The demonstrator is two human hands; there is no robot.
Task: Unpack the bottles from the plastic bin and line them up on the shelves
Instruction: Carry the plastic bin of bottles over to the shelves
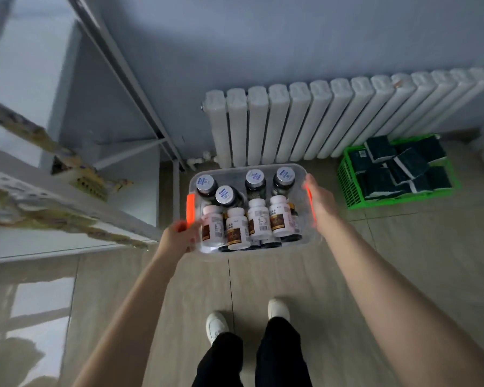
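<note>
**Item:** plastic bin [249, 166], clear and thin-walled, with an orange handle [190, 209] on each short side.

**Position:** in front of the person, over the tiled floor and just right of the shelves [67, 196]. Whether it rested on the floor or hung from the hands could not be told.

**Contents:** white bottles [259, 219] stood along the near wall. Dark bottles [227, 194] with pale caps stood upright along the far wall.

**Hold:** the left hand [179, 236] was clenched round the rim at the near left corner, just below the handle. The right hand [317, 196] was wrapped over the right-side handle, fingertips hidden.

**Handling, as judged:**
- The load was probably moderately heavy and the walls likely to flex, so the two handles were the soundest grip.
- The bottles looked rigid, smooth and loosely packed, so they might shift if the bin tilted.
- Each bottle would be best taken round its body.

**Nearby:** radiator [319, 118]; green crate [347, 174].
</note>
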